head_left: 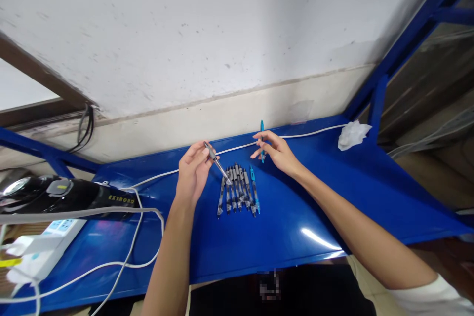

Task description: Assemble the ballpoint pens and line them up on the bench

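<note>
My left hand (195,170) pinches a grey and clear pen (217,162), tilted with its lower end over a group of pens. My right hand (274,150) grips a light-blue pen (262,128), held nearly upright above the shelf. Below and between the hands lie several grey and clear pens (237,190) side by side, with clear plastic at their lower ends. At the right side of that row rests another light-blue pen (254,177). Both held pens are partly covered by fingers.
A blue metal shelf (296,217) carries everything, with a wall behind. A white cable (307,133) runs along the back to crumpled white paper (353,136). At left are a black appliance (85,197), a white power strip (55,242) and looped white cords.
</note>
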Available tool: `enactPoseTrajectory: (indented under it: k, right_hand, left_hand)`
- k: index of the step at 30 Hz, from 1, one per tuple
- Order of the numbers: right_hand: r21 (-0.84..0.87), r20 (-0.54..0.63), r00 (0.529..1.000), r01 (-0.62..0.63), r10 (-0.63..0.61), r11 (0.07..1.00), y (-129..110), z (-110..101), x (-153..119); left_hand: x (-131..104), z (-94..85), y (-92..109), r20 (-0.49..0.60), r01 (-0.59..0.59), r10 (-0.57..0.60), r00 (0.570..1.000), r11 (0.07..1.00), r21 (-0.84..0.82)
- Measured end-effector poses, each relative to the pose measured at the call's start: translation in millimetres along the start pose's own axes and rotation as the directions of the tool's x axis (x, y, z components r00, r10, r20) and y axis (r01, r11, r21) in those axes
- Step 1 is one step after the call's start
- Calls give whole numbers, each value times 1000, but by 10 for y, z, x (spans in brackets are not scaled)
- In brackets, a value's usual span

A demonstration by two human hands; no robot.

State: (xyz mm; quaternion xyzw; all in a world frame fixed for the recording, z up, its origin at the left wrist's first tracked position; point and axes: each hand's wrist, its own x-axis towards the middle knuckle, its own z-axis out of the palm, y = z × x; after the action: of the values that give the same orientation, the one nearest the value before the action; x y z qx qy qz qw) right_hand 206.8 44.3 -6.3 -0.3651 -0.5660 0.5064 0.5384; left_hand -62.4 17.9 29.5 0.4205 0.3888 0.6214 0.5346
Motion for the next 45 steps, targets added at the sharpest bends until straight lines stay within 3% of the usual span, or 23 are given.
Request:
enactPoseTrajectory:
  k: [3, 5, 8, 12, 17, 20, 23, 27, 33, 38, 45]
  right_hand:
    - [-335, -4, 991, 128, -137, 934, -12, -65, -37]
    - [-574, 87, 976, 213, -199, 790, -4, -120, -59]
    - [-774, 242, 963, 264, -115, 576, 18, -183, -72]
    - [-838, 354, 935, 312, 12, 447, 18, -238, -54]
    - [-827, 338, 939, 261, 68, 499, -18, -320, -25]
    - [-792, 320, 947, 247, 34, 558, -49, -304, -31]
    - [-744, 302, 951, 275, -61, 609, -83, -198, -66]
    - [-592, 274, 945, 312, -178, 743, -99, 10, -145]
    - [-387, 383, 913, 299, -143, 873, -71, 232, -227]
    - [-364, 423, 890, 341, -172, 867, -79, 282, -234]
    - [-480, 409, 876, 443, -254, 757, -44, 279, -257]
  left_hand:
    - [-24, 44, -11, 10, 15, -14, 1000, 996, -84]
    - [-26, 47, -41, 3, 23, -23, 1000, 995, -100]
    - [-6, 26, -104, -10, 22, -23, 1000, 997, -71]
    - [29, -4, -176, -42, 33, -35, 998, 998, -48]
    - [43, 0, -225, -106, 62, -72, 992, 993, -97]
    - [34, 17, -245, -88, 53, -59, 994, 996, -65]
    - [14, 50, -255, -59, 60, -63, 996, 997, -48]
    - [-30, 126, -260, -28, 97, -99, 995, 993, -63]
    - [-108, 247, -296, 60, 118, -114, 992, 990, -71]
    - [-144, 272, -306, 13, 109, -109, 994, 994, 27]
    - [-146, 237, -295, -60, 15, -5, 998, 986, 165]
